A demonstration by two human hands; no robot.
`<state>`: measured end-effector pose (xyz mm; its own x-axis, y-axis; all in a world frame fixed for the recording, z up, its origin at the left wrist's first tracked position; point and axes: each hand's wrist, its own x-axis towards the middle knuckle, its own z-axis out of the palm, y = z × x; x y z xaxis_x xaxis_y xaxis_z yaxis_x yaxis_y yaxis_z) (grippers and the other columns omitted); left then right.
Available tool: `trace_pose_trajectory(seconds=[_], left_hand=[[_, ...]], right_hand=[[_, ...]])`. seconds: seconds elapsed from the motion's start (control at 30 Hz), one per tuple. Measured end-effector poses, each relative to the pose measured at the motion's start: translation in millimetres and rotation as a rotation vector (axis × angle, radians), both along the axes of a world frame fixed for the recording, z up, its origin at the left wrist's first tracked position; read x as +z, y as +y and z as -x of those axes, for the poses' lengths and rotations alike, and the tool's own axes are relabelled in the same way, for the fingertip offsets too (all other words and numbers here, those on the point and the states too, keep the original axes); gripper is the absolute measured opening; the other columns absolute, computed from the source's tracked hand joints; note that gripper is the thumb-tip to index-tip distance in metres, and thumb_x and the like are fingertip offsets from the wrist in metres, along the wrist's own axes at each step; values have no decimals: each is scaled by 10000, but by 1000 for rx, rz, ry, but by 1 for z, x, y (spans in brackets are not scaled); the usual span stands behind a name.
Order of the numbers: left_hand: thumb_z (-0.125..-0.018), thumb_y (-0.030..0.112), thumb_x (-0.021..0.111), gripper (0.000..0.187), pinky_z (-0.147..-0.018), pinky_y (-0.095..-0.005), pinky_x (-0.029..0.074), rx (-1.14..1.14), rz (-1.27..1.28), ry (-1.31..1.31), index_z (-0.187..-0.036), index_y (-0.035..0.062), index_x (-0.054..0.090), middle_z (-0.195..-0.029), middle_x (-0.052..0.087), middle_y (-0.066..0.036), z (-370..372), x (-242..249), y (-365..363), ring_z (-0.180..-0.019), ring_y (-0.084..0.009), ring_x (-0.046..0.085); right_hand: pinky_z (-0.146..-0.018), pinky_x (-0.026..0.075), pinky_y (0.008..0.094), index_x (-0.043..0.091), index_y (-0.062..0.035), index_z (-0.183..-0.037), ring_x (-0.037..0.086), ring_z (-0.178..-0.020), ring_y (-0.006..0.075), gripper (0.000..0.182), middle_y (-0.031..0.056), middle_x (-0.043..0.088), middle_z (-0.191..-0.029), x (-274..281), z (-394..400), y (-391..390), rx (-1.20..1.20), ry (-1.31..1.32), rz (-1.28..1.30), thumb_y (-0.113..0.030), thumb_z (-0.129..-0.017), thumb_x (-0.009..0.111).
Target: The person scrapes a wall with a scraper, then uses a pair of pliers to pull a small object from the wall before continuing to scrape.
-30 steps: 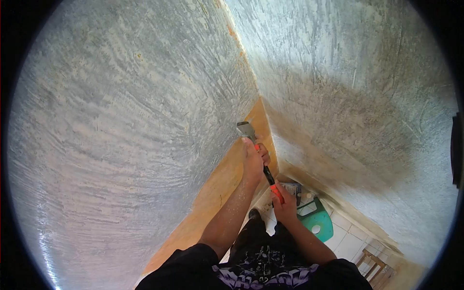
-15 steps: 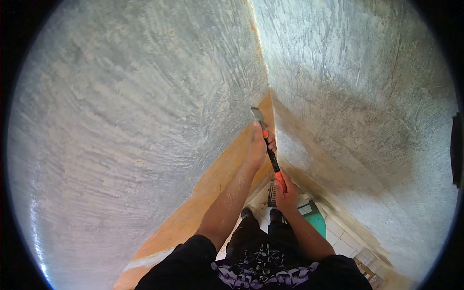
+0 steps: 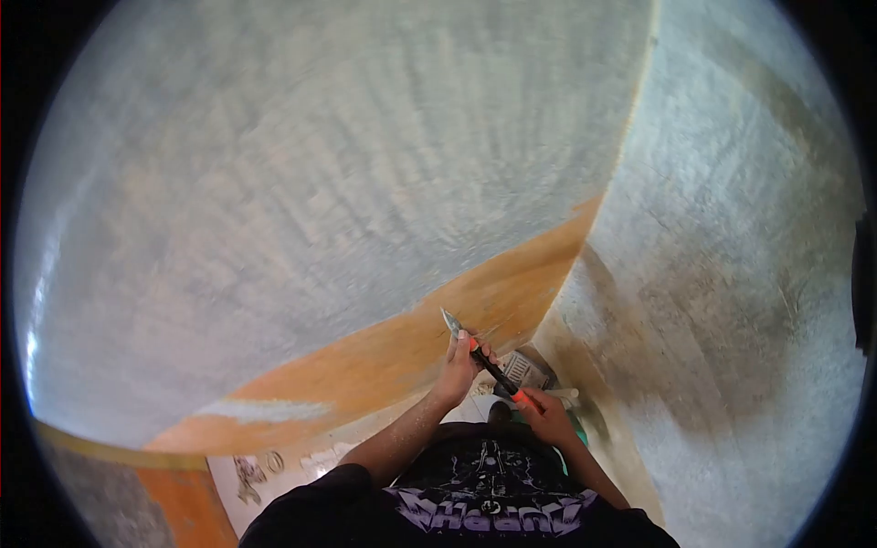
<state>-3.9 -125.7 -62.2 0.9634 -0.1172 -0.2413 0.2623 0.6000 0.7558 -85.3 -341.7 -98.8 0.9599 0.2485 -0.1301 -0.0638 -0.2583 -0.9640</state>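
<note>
Both my hands are closed on a long-handled scraper (image 3: 496, 371) with a black shaft, orange-red accents and a flat metal blade. My left hand (image 3: 459, 367) wraps the neck just behind the blade, thumb along the top. Lower on the right, my right hand (image 3: 544, 418) grips the orange end of the handle. The blade points up and left, overlapping the orange painted band (image 3: 484, 285) low on the left wall in this view. Above that band, the wall (image 3: 301, 201) is grey and streaked with scrape marks. Pale dust speckles my left forearm.
A second grey wall (image 3: 722, 256) meets the first at a corner on the right. Below my hands, a ridged greyish tray-like object (image 3: 523, 367) lies near the corner. Part of a green object (image 3: 577, 431) shows beside my right forearm. Scraps (image 3: 247, 477) lie on the pale floor at lower left.
My view has swung left, so the corner sits farther right. Both hands and the scraper have come down and closer to my body, away from the corner. The grip stays the same.
</note>
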Motion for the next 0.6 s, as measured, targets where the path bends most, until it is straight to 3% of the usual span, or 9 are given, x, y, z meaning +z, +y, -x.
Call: trace_pose_trajectory(seconds=[0.13,0.23,0.47,0.6], left_hand=[[-1070,408,308,370,-905,-473,477,63,-30,-53,-1220,88,416,-952,537,-106,27,21,44,-934,-271,576],[-1068,413,312,371,-908,-476,477,158,-29,-62,-1183,85,441,-965,547,-109,54,37,74,-946,-277,578],[-1034,520,323,441,-903,-482,461,351,264,-132,-1071,106,471,-939,554,-92,109,30,126,-911,-247,567],[-1021,555,326,434,-819,-423,425,254,402,-208,-1077,152,477,-824,481,-22,105,25,131,-790,-187,490]], right_hand=[[-530,446,247,599,-43,-1235,507,-562,98,333,-2,556,-734,23,-10,26,175,374,-242,-271,-994,575],[-464,365,210,588,-58,-1220,427,-510,50,320,-22,480,-678,32,-10,54,330,397,-243,-298,-1016,535],[-440,363,225,556,-66,-1195,444,-491,64,307,-18,488,-667,49,8,106,569,525,-150,-319,-1029,506],[-442,357,224,554,-66,-1204,430,-490,57,314,-22,484,-659,49,5,101,584,556,-116,-322,-1028,508]])
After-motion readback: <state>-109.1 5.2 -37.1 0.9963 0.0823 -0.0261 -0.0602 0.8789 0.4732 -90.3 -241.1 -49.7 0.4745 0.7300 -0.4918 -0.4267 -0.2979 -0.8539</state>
